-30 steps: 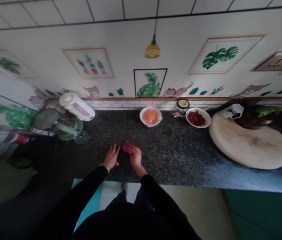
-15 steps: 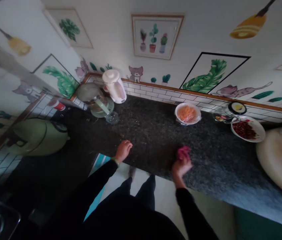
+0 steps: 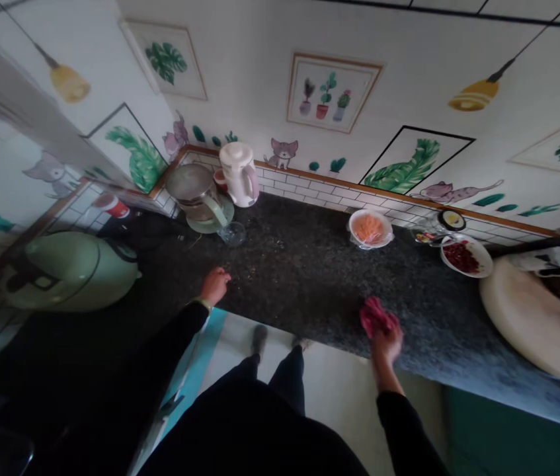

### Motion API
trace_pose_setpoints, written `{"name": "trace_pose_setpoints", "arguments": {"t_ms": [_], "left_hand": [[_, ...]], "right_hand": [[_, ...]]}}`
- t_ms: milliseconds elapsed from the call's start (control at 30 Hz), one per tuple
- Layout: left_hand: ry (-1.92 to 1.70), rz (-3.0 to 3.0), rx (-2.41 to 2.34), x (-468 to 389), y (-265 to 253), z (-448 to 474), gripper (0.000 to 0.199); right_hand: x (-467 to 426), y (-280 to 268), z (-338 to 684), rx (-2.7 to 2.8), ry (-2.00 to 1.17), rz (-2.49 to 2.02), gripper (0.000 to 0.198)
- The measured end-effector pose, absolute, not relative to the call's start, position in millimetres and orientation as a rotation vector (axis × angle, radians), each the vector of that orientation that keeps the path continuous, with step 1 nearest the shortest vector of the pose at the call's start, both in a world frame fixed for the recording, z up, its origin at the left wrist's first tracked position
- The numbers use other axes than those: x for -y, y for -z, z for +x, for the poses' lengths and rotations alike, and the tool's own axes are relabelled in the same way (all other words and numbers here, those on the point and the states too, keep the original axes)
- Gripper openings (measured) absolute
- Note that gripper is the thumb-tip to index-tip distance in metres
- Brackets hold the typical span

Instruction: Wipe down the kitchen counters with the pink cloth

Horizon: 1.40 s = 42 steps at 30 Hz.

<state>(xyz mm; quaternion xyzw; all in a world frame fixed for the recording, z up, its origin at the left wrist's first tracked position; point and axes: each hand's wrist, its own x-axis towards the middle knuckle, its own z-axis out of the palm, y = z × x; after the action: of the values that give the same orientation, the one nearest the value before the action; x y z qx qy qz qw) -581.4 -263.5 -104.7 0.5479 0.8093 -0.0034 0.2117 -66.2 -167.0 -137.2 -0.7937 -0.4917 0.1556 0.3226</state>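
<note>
Right fingers [image 3: 393, 328] hold a pink cloth [image 3: 374, 317]; whether left fingers [image 3: 220, 275] are spread, I can't tell.

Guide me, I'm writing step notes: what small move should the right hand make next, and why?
Probably slide the pink cloth leftward: the right hand holds it on the dark countertop, while pale specks lie near the left hand, apart from the cloth.

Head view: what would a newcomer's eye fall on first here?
Probably the pink cloth in the right hand, bright against the dark counter near its front edge. Next, perhaps, the white bowl of orange shreds farther back, then the pale round board at the picture's right edge.
</note>
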Motion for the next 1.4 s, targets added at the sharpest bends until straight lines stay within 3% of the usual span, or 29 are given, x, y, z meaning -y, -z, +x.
{"name": "trace_pose_setpoints", "arguments": {"t_ms": [67,167,333,467,567,700,900,1167,1333,1400], "left_hand": [[0.052,1.519,-2.229,271.0,109.9,-589.2,0.058],[0.159,1.516,-2.180,276.1,116.8,-590.9,0.093],[0.215,1.517,-2.167,273.9,121.4,-587.1,0.096],[0.251,1.513,-2.170,273.7,120.8,-587.3,0.094],[0.254,1.504,-2.160,274.5,119.5,-587.7,0.092],[0.213,1.492,-2.164,274.7,118.9,-588.2,0.094],[0.222,1.501,-2.155,274.2,120.4,-588.9,0.096],[0.250,1.552,-2.175,274.6,122.5,-589.5,0.087],[0.240,1.555,-2.174,274.5,120.0,-589.1,0.089],[0.242,1.558,-2.172,274.7,119.0,-589.1,0.091]], "right_hand": [[181.5,138.7,-37.9,1.204,-0.332,-2.219,0.041],[216.2,158.0,-75.9,1.237,-0.318,-2.268,0.042],[265.6,183.1,-247.6,1.504,-0.475,-1.954,0.045],[273.6,176.8,-374.4,1.628,-0.880,-1.552,0.055],[255.1,169.3,-411.1,1.483,-1.093,-1.451,0.052],[210.0,158.9,-334.4,1.208,-1.169,-1.568,0.051],[159.5,140.1,-151.6,1.230,-0.913,-1.949,0.065],[178.6,154.8,-139.0,1.974,-0.402,-1.842,0.083],[159.1,163.0,-132.6,2.050,-0.469,-1.661,0.040],[144.9,160.4,-112.7,2.002,-0.491,-1.629,0.034]]}}
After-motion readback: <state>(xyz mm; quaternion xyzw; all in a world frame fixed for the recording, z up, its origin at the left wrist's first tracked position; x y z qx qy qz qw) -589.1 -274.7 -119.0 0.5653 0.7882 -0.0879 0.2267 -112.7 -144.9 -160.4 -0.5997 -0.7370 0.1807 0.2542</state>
